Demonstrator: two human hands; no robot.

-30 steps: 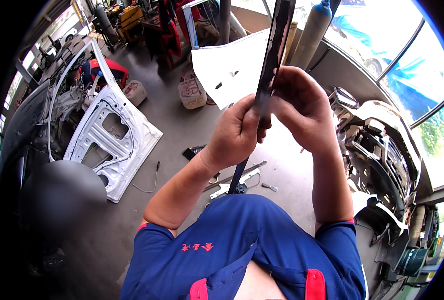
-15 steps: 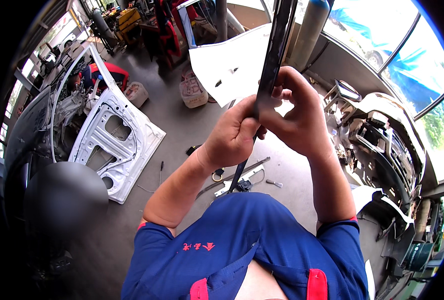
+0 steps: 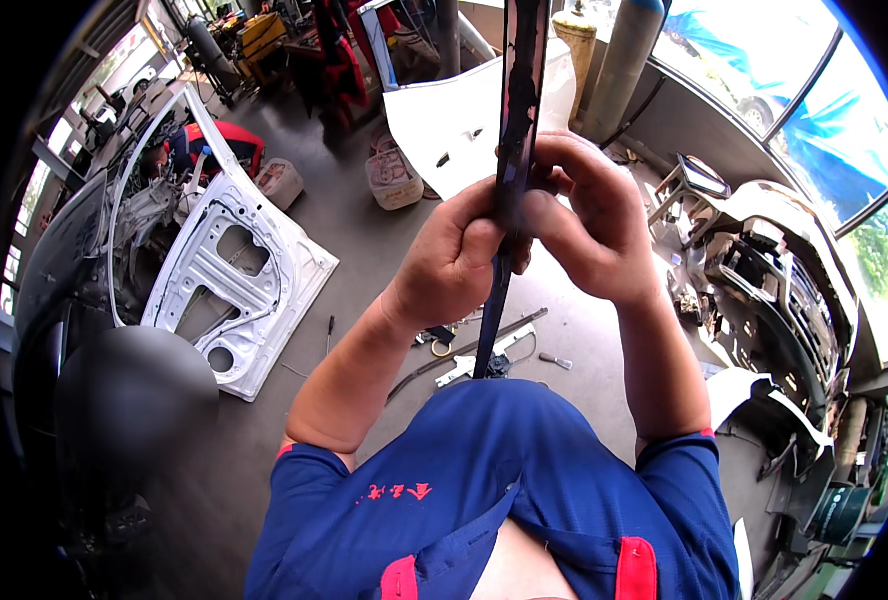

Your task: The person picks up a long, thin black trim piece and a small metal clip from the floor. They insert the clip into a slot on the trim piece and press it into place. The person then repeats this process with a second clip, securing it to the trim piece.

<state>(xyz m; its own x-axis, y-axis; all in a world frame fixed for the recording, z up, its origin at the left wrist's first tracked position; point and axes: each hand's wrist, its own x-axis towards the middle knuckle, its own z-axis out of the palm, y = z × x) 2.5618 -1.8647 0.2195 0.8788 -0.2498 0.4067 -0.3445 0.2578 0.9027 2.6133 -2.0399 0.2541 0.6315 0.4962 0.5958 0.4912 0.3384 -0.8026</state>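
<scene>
A long, narrow black trim strip (image 3: 522, 95) rises in front of me, nearly upright, from low by my shirt to past the top edge of the view. Its dark face has patchy, uneven marks. Wrapped around its middle from the left is my left hand (image 3: 451, 255), the thumb pressed along it. On the other side my right hand (image 3: 604, 225) is curled, with thumb and fingertips closed at the strip's edge. The right fingertips are slightly blurred, and part of them is hidden behind the strip.
A white door frame (image 3: 264, 320) stands at left. Beyond the strip is a white panel (image 3: 434, 120), near a white tub (image 3: 394, 185). Window-regulator parts (image 3: 494, 365) and a small brush-like tool (image 3: 556, 361) lie on the floor. Bumper parts (image 3: 774, 290) crowd the right; gas cylinders (image 3: 619, 70) stand behind.
The strip's upper end has swung left, so it stands more upright. Both hands have shifted slightly left with it and still grip it.
</scene>
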